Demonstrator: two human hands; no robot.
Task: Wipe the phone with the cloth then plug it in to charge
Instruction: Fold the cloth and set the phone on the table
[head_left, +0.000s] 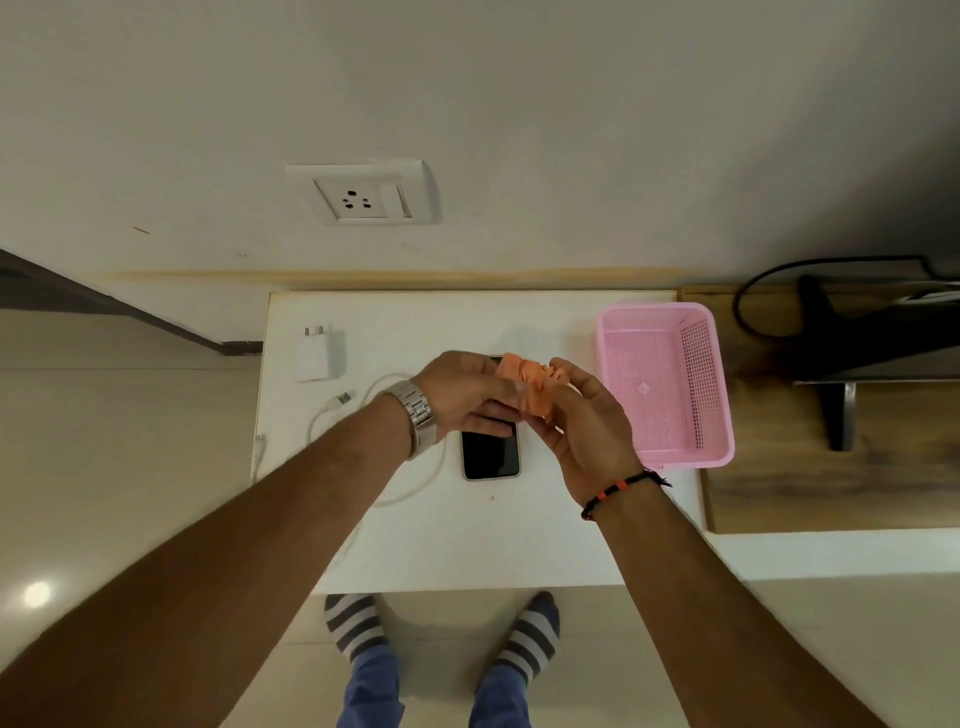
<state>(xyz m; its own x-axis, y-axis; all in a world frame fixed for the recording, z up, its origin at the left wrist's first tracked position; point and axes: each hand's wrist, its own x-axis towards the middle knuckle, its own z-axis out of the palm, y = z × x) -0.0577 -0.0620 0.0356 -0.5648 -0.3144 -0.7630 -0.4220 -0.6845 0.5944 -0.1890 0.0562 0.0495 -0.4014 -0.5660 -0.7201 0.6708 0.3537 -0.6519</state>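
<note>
Step in hand: I judge I am readying the crumpled orange cloth (530, 384) for the wipe; it is bunched between both hands at centre frame, above the phone, and no wiping stroke is on the screen yet.
Left hand (467, 392): fingers curled onto the cloth's left end, a metal wristwatch (418, 415) on that wrist.
Right hand (587, 421): palm turned up, fingers cupped round the cloth's right end, a black and orange thread bracelet (618, 491) at the wrist.
Phone: the black-screened smartphone with a pale rim (491, 452) lies flat, screen up, on the small white table (467, 545), just below centre; its upper part is hidden under my hands.
Charging gear: the white plug adapter (318, 353) lies at the table's upper left, the white USB cable (415, 488) loops beside the phone, unconnected as far as I can see.
Socket: the white wall socket plate with switch (363, 193) sits upper left of centre, nothing plugged in.
Other: an empty-looking pink plastic mesh basket (670, 384) stands at the table's right edge.
Next move calls for: gathering the cloth into one hand, I think, pressing it flat on the glass, while the other steadies the phone so it does not slide.
</note>
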